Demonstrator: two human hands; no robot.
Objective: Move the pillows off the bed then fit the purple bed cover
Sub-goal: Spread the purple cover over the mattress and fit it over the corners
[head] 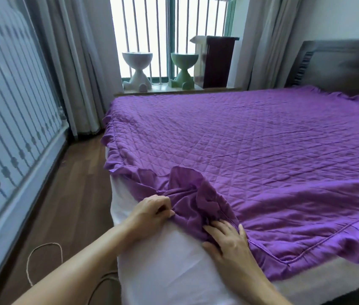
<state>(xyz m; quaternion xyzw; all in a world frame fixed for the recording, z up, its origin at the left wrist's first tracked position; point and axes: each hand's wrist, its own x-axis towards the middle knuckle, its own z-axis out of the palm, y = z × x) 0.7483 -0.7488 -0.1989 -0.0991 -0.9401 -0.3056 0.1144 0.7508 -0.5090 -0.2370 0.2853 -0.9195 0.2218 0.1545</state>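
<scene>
A cord (42,256) loops on the floor beside the bed and could catch a foot if the person steps round. The left hand (152,211) pinches the frill of the purple cover (251,150) with curled fingers, where the corner (191,194) lies bunched, leaving the white mattress (163,271) bare. The right hand (227,241) rests on the folds, fingers spread and fairly straight. The rest of the cover lies flat across the bed, so a hard tug here would likely drag it askew or leave the frill twisted under.
</scene>
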